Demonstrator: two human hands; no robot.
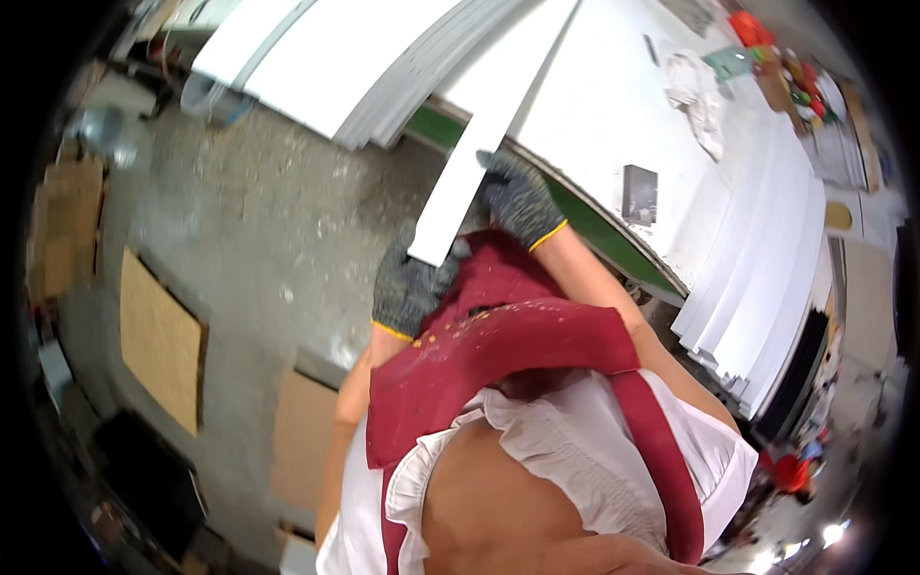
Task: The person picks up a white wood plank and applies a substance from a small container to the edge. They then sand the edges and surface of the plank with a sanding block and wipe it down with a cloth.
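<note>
Both my hands wear dark grey knitted gloves with yellow cuffs. A long, narrow white strip (454, 196) runs from near my waist up over the worktable (594, 144), which has a white top and a green side. My left hand (414, 285) is closed around the strip's near end, its fingertips showing at the right edge. Farther up, my right hand (520, 196) grips the strip's right edge, beside the table edge. The underside of the strip and part of the right fingers are hidden.
Stacked white panels (345, 57) jut out at the upper left; more long white panels (757, 297) lie at the right. On the table are a grey block (639, 195) and a white cloth (695, 96). A plywood sheet (160, 340) and cardboard (302, 436) lie on the floor.
</note>
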